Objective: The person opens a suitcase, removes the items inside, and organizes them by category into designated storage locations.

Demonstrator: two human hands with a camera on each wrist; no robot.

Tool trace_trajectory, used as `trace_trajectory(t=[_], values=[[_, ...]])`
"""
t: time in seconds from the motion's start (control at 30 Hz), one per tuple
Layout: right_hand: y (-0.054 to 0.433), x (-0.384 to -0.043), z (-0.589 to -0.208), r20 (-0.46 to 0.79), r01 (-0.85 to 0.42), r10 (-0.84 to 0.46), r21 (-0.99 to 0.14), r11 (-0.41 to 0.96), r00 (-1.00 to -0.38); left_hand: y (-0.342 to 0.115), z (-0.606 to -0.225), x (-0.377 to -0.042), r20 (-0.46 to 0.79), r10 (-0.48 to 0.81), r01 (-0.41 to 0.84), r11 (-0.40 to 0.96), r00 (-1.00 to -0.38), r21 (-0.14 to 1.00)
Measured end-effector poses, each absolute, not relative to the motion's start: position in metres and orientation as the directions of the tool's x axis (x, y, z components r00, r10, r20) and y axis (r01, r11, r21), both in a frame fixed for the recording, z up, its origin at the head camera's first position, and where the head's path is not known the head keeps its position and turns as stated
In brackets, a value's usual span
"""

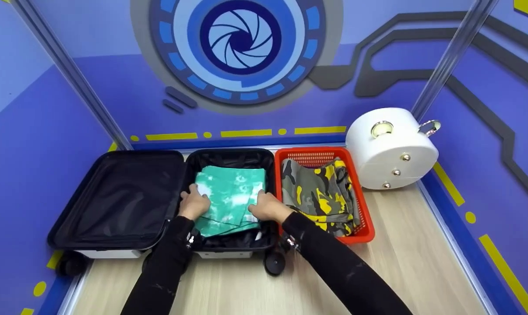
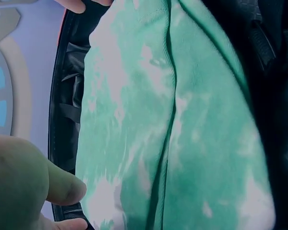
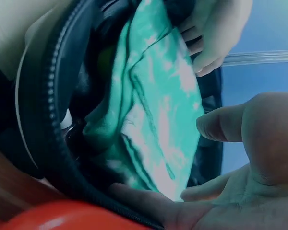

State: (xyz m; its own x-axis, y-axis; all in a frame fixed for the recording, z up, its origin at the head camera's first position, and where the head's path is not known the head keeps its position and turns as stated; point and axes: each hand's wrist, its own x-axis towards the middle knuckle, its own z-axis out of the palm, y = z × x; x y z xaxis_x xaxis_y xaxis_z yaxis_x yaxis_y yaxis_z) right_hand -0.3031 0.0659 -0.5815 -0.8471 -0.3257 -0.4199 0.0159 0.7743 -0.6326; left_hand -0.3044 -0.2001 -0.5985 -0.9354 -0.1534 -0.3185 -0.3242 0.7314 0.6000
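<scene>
Head: green cloth between 2 hands

Both arms are stretched forward. Left hand and right hand are held apart, right thumb spread from fingers.

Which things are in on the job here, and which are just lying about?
In on it:
left hand
right hand
green-and-white cloth
open suitcase

Seemingly lying about:
white round bag

Unhandled, role unclear:
red basket
camouflage cloth
</scene>
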Motion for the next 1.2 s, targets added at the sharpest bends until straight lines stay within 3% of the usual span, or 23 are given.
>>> trace_trajectory(t=[0.3,0.47,0.7,1.0,1.2], values=[[0.053,-0.305,-0.588,-0.472,0.149,-0.241,-0.649,0.746,-0.848,-0.199,-0.592,-0.302,-0.292,-0.185,-0.330,0.730,-0.938,0.599],[0.051,-0.304,-0.586,-0.462,0.170,-0.218,-0.661,0.731,-0.859,-0.194,-0.579,-0.300,-0.217,-0.226,-0.311,0.765,-0.950,0.564],[0.049,-0.307,-0.586,-0.450,0.218,-0.157,-0.673,0.707,-0.879,-0.192,-0.573,-0.300,-0.174,-0.185,-0.253,0.743,-0.967,0.619],[0.048,-0.313,-0.601,-0.445,0.311,-0.176,-0.809,0.498,-0.878,-0.191,-0.577,-0.301,-0.139,-0.192,-0.237,0.745,-0.971,0.623],[0.045,-0.307,-0.593,-0.386,0.270,-0.182,-0.848,0.457,-0.904,-0.180,-0.560,-0.299,-0.072,-0.155,-0.165,0.764,-0.985,0.623]])
